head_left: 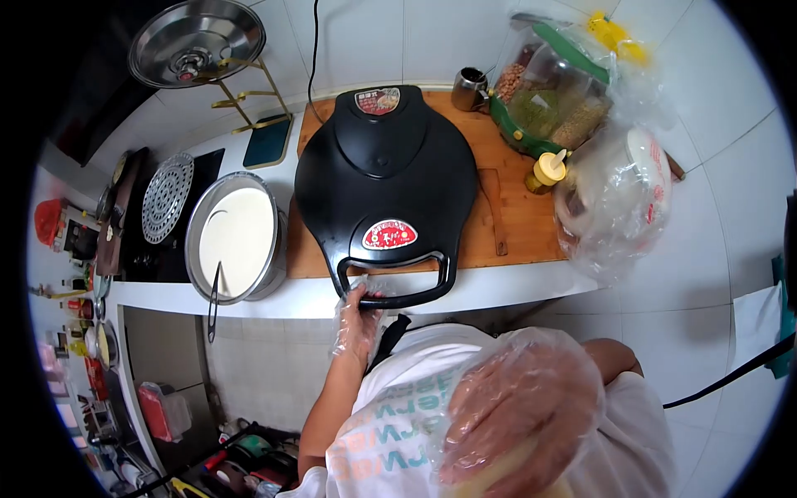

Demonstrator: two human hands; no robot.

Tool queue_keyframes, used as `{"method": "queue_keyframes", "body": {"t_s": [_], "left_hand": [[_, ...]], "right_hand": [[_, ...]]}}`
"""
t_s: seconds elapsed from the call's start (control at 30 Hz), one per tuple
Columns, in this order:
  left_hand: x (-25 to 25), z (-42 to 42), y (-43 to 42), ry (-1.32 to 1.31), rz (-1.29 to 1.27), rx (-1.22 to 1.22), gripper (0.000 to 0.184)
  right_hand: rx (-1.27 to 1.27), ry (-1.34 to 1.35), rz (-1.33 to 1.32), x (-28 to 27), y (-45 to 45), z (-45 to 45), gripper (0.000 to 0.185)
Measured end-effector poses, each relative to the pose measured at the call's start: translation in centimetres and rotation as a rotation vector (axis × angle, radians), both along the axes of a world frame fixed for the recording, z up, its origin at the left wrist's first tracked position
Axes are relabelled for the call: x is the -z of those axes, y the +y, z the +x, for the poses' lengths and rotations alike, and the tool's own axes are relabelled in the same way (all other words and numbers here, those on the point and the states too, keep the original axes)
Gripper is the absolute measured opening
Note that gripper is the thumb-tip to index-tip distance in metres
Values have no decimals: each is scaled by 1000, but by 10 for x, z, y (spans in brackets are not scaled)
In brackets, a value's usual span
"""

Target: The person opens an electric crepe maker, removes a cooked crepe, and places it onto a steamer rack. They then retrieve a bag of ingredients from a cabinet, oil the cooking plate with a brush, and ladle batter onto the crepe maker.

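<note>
A closed black electric griddle [384, 178] with red labels stands in front of me on a wooden board. My left hand [359, 319], in a clear plastic glove, is closed on the left part of the griddle's front handle [403, 296]. Close to the camera, before my white shirt, is my right hand [525, 407], also in a clear plastic glove. Its fingers are bent together around a pale yellowish shape [502, 480], mostly hidden and cut off by the lower edge. Left of the griddle sits a metal pot [278, 249] of creamy white batter [237, 241] with a ladle [214, 307] in it.
Right of the griddle, the wooden board [527, 236] bears a grain container [548, 100], a yellow-capped oil bottle [548, 172], a metal cup [471, 89] and a plastic-wrapped bundle [618, 195]. A steel lid [197, 41] rests on a gold rack [249, 104]. A perforated steamer plate [168, 197] lies at left.
</note>
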State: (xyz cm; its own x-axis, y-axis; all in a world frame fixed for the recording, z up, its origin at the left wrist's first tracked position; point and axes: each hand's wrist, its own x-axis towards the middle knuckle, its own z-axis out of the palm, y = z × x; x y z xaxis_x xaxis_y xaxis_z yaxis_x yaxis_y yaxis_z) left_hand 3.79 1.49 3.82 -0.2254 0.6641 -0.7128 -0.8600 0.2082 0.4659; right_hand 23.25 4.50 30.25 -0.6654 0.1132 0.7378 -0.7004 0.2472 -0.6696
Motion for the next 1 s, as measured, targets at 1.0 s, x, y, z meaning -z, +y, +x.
{"method": "queue_keyframes", "body": {"t_s": [1.0], "left_hand": [[-5,-4,-4,227,143,125,30]], "right_hand": [[88,-256,396,21,-1,-107,21]]}}
